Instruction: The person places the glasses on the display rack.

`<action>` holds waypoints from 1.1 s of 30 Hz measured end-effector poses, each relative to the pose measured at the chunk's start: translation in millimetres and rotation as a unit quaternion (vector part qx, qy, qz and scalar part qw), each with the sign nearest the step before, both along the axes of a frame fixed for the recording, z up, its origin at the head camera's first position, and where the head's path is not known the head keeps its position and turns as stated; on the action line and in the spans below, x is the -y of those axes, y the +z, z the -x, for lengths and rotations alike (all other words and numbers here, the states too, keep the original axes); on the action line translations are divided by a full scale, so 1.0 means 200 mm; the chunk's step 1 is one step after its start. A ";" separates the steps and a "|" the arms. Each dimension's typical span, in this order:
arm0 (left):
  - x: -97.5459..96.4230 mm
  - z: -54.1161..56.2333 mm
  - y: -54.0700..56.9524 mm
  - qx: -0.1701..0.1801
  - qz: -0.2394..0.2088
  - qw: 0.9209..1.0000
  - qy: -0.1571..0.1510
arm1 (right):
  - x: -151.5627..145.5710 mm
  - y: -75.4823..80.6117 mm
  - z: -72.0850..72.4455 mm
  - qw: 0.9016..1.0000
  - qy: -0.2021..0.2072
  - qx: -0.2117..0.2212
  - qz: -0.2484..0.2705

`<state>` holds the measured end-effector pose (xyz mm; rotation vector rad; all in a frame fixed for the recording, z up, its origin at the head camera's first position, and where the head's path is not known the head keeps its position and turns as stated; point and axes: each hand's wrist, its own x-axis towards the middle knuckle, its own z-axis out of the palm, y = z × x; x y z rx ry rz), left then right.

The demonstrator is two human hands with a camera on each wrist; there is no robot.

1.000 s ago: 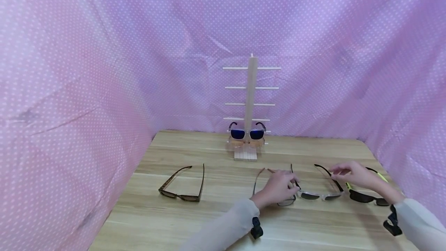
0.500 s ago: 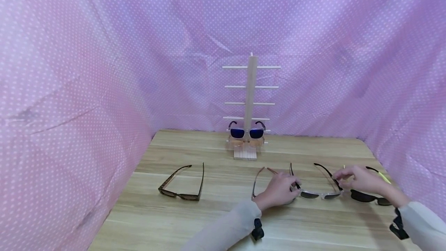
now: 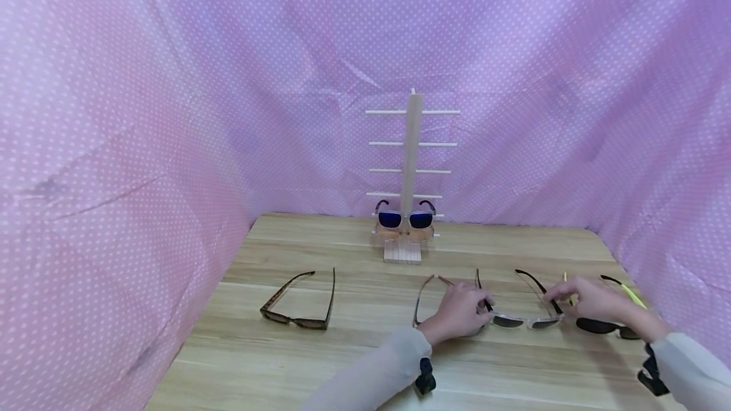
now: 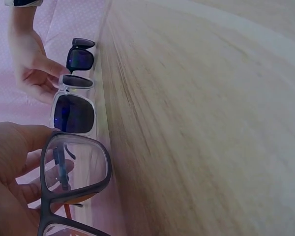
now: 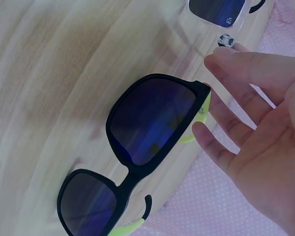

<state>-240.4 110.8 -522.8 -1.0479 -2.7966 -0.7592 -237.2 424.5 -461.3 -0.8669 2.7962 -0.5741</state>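
Note:
A pair of clear-framed sunglasses (image 3: 507, 321) with dark lenses lies on the table, black temples pointing back. My left hand (image 3: 459, 313) pinches its left temple near the hinge. At its other temple my right hand (image 3: 596, 302) pinches with thumb and fingertips beside the hinge (image 5: 226, 40). Grey-framed glasses (image 4: 45, 194) with clear lenses lie beneath and beside my left hand, which partly covers them in the head view. Under my right hand sit black sunglasses (image 5: 152, 120) with yellow-green temples, partly hidden in the head view.
Tortoiseshell glasses (image 3: 294, 321) lie at the left of the wooden table (image 3: 240, 360). A wooden display stand (image 3: 412, 151) with several crossbars rises at the back. Blue-lensed sunglasses (image 3: 390, 219) and orange-tinted glasses (image 3: 421, 234) hang low on it. Pink dotted cloth (image 3: 285, 49) surrounds the table.
My right hand has shifted slightly right and down, its fingertips closing on the right temple. My left hand has settled onto the left temple. The sunglasses stay in about the same place.

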 end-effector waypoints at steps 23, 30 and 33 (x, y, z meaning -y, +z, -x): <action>-0.01 0.01 0.00 0.000 0.004 1.000 0.003 | 0.01 0.00 0.02 0.999 0.045 0.006 0.023; -0.01 0.01 0.01 0.009 0.000 1.000 0.001 | 0.02 0.00 0.03 0.999 0.040 0.005 0.024; -0.01 0.02 0.01 0.007 -0.006 1.000 -0.004 | 0.02 0.02 0.03 1.000 0.020 0.019 0.013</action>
